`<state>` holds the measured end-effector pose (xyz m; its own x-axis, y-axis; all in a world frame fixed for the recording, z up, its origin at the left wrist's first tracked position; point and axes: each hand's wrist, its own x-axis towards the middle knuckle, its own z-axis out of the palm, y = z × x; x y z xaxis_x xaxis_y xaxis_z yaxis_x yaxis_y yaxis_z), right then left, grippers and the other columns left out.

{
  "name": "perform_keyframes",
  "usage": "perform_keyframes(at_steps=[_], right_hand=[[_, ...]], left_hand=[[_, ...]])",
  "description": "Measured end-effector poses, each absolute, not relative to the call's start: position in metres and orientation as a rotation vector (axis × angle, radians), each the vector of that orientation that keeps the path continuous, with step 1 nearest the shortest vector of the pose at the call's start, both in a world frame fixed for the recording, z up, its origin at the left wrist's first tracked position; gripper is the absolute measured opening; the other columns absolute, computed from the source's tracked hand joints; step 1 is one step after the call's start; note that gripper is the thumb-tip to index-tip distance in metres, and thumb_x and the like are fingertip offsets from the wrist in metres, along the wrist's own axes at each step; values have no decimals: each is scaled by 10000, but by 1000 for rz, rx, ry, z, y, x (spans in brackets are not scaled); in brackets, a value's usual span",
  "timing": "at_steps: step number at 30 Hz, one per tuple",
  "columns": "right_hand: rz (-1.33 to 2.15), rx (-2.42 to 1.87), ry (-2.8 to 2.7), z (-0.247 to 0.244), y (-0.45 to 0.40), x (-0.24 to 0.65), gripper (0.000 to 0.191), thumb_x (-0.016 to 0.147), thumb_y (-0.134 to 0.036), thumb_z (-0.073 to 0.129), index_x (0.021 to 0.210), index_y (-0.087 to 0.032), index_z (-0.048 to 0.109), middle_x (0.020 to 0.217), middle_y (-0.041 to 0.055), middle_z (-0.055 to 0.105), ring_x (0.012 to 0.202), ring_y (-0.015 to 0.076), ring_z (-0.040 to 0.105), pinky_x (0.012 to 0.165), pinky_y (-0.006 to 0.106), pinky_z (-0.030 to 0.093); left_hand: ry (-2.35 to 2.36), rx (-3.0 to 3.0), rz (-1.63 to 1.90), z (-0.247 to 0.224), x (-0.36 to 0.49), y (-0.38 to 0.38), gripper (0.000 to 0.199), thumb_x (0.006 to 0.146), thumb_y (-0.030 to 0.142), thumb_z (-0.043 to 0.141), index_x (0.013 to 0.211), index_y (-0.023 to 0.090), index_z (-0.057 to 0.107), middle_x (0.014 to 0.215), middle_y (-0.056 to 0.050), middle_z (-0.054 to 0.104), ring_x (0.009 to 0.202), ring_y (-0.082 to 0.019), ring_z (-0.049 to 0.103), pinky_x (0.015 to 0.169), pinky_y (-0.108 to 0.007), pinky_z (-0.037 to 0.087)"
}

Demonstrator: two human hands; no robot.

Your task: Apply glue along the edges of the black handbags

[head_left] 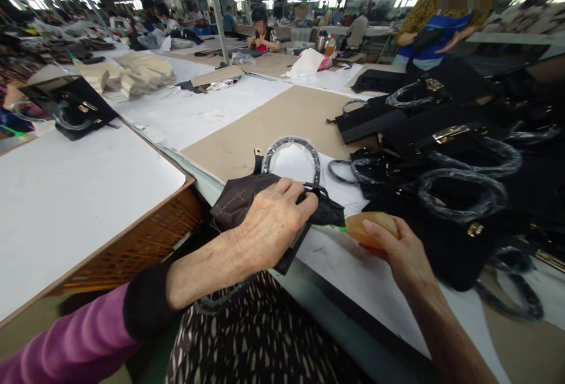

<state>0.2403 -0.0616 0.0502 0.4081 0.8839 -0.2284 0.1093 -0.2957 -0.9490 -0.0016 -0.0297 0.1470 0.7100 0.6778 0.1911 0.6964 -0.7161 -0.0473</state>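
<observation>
A black handbag (242, 194) with its dark brown patterned lining turned outward lies at the table edge, partly over my lap. Across its top, my left hand (276, 210) presses down with curled fingers and grips the edge. One plastic-wrapped handle (292, 140) stands up behind that hand; the other hangs below. In my right hand (399, 249) is an amber squeeze bottle (369, 228), held on its side. Its green tip (342, 229) points left and is close to the bag's black edge; whether it touches, I cannot tell.
Several black handbags (441, 237) with wrapped handles are piled at the right. Another black bag (83, 107) stands on the left table. An orange plastic crate (145, 249) sits below that table's edge. Brown board (265, 119) covers part of the tabletop. A person (445, 25) stands at the back right.
</observation>
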Motion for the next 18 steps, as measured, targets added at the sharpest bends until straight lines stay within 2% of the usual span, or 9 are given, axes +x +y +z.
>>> perform_keyframes(at_steps=[18], right_hand=[[1100,-1652,-915,47,-72,228,457,671,-465,732,985,-176,571,878,55,629,736,248,603,493,296,531]], left_hand=[[-1123,-2817,-214,146,-1,-30,241,823,140,455,1057,143,511,1016,-88,528,886,-221,441,735,-337,444]])
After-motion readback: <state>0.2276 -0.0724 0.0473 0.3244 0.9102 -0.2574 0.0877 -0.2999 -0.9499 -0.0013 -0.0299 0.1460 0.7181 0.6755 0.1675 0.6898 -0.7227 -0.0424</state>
